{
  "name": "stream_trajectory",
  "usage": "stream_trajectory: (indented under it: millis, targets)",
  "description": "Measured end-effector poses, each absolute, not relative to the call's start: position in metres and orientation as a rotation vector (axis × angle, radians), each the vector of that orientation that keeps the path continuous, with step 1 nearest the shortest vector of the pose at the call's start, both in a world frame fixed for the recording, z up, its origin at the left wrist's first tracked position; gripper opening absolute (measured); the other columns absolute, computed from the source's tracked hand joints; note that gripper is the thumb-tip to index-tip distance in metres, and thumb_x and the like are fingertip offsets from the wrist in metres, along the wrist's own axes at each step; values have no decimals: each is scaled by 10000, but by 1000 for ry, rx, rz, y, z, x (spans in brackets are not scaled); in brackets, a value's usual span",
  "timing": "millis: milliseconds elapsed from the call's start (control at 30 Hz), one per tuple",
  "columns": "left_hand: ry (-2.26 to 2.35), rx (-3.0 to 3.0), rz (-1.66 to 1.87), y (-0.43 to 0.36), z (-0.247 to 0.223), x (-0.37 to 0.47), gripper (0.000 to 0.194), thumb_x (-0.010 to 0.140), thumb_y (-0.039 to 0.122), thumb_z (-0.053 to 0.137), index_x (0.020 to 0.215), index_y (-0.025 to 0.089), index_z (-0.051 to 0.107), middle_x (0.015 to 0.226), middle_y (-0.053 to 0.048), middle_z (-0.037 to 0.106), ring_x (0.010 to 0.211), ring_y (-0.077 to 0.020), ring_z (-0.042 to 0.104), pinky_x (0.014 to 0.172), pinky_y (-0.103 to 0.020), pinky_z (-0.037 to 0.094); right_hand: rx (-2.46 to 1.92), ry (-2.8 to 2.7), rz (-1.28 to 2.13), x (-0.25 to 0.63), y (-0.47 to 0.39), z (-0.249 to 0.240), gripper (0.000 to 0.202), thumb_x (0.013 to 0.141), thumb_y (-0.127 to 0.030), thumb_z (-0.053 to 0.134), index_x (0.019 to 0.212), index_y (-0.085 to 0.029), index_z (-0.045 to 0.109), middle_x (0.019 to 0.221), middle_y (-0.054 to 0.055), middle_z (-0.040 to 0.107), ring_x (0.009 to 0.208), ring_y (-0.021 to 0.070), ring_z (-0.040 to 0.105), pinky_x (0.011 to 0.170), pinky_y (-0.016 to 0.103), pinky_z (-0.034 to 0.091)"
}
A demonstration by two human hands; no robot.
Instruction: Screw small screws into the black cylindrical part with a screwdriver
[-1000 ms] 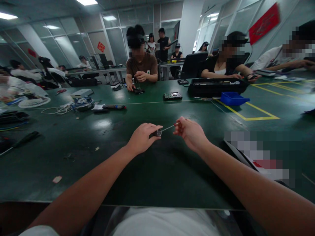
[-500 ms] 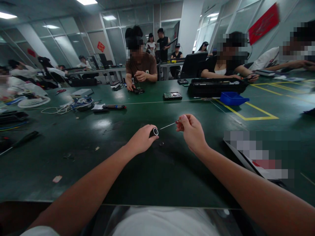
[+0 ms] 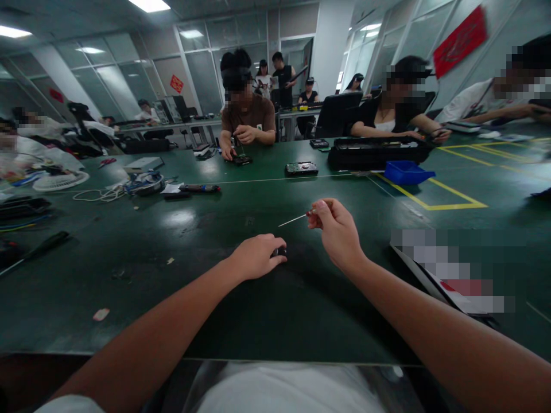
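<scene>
My left hand [image 3: 257, 256] is low over the green table [image 3: 241, 315], its thumb and fingers curled round a small dark round part [image 3: 280, 251]. Much of that part is hidden by the fingers. Up and to the right, my right hand [image 3: 338, 232] pinches the handle end of a thin metal-shafted tool [image 3: 293, 220]. The shaft points left, its tip above my left hand and apart from it.
A hard-drive-like device [image 3: 301, 168] and a blue tray [image 3: 408, 172] lie farther back. At right is a folder-like item [image 3: 447, 287]; at left are cables [image 3: 144, 182] and a dark tool [image 3: 200, 188]. People sit across the table.
My left hand has moved down and slightly right with the dark round part, onto the spot where a small ring lay. My right hand and its tool have hardly moved.
</scene>
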State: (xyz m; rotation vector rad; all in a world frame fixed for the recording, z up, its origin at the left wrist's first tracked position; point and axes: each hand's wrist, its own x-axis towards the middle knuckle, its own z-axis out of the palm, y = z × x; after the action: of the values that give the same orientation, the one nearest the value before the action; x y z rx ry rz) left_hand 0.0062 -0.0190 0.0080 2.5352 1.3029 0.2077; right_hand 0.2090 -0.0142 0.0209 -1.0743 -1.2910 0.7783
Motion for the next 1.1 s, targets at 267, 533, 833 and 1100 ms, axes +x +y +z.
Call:
stream_trajectory:
  millis: [267, 533, 833, 1100]
  targets:
    - [1254, 2476, 372, -9, 4, 2, 264, 910, 410, 601, 1099, 247, 687, 1072, -47, 695, 959, -230, 644, 801, -342, 489, -1064, -1286, 788, 210, -14, 20, 241, 937, -457, 511, 934, -224, 576, 822, 26, 626, 714, 166, 598, 683, 339, 515]
    - [1450, 1943, 881, 17, 16, -33, 273, 835, 368, 648, 1049, 222, 736, 956, -46, 714, 785, -170, 629, 733, -306, 492, -1040, -1262, 817, 213, -13, 21, 220, 944, -435, 519, 919, -227, 584, 812, 18, 628, 709, 159, 593, 679, 333, 515]
    - [1425, 958, 1462, 21, 51, -141, 141, 870, 197, 534, 967, 143, 622, 783, -2, 567, 598, -90, 477, 451, -197, 253, -1009, -1233, 846, 214, -11, 19, 207, 944, -413, 539, 918, -218, 602, 804, 12, 635, 701, 150, 591, 646, 319, 488]
    - [1908, 544, 1876, -20, 76, -259, 234, 944, 133, 316, 742, 140, 434, 589, 31, 433, 524, -100, 386, 478, -178, 298, -1013, -1247, 847, 216, -8, 17, 216, 948, -419, 530, 916, -219, 604, 807, 16, 640, 698, 151, 595, 628, 316, 483]
